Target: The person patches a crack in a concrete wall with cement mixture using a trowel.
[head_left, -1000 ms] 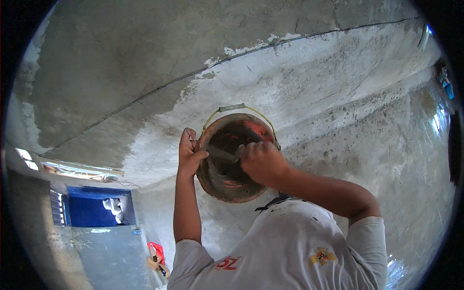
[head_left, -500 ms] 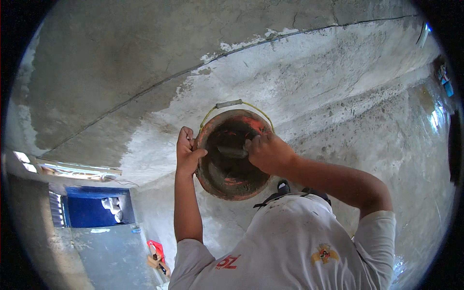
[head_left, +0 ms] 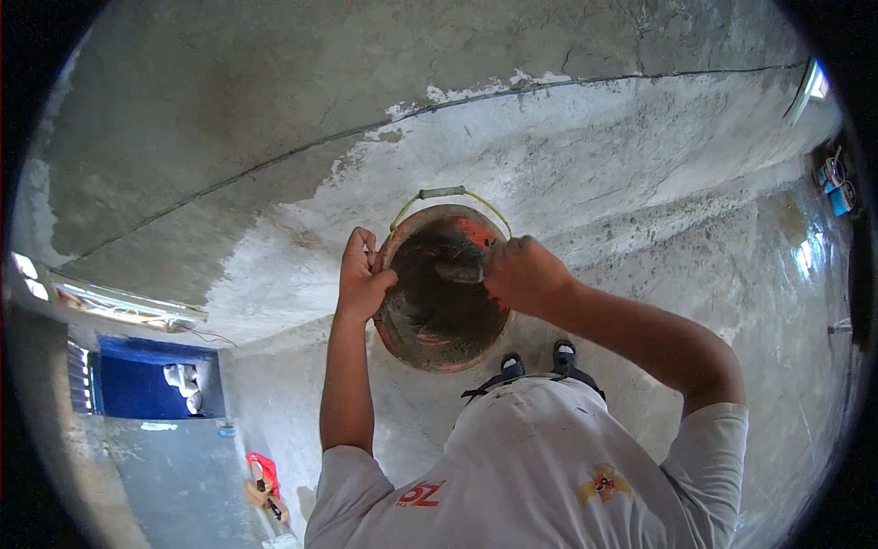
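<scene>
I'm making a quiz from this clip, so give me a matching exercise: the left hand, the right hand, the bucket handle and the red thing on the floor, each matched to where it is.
Things:
1. left hand
2. right hand
3. bucket handle
4. red object

Places:
A. arched over the bucket's far rim
B. on the floor at lower left
C. gripping the bucket's rim
D. holding a tool inside the bucket

Pairs: 1-C, 2-D, 3-A, 4-B

Head-worn fisheye, looking steeply down, close over bucket [head_left: 444, 288]
</scene>
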### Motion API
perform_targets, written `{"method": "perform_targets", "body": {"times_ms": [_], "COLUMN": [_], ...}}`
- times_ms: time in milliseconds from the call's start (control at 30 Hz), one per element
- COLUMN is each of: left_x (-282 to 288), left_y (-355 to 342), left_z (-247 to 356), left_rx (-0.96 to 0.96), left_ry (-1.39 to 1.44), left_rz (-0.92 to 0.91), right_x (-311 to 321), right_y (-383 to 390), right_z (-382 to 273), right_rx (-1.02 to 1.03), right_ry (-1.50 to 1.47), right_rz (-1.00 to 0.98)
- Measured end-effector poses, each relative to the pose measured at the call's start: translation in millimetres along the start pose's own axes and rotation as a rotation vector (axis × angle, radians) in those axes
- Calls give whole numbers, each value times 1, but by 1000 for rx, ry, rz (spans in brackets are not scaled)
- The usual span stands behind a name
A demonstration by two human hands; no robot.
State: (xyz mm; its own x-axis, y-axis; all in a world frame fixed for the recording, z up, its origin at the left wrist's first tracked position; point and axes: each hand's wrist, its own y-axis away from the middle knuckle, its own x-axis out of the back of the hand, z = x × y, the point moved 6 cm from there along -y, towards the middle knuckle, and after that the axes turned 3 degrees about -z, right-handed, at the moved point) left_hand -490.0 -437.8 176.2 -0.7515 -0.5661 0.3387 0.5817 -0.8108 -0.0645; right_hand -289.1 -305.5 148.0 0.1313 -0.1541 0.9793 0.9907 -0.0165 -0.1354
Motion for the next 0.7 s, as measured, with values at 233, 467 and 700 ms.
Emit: {"method": "perform_targets", "body": {"times_ms": [233, 467, 700], "left_x": [-25, -33, -22], "left_y": [-8, -15, -6], "left_z": [16, -13, -7], "left_rx": [-96, -63, -46], "left_ry": [-145, -98, -174], "left_rz": [48, 17, 14], "right_x": [-24, -54, -25], "right_y": [-13, 3, 24], "right_z": [-20, 25, 40], "right_rx": [110, -86, -218], "right_ry": [-98, -502, -560], "right_rz": [-201, -361, -158]}}
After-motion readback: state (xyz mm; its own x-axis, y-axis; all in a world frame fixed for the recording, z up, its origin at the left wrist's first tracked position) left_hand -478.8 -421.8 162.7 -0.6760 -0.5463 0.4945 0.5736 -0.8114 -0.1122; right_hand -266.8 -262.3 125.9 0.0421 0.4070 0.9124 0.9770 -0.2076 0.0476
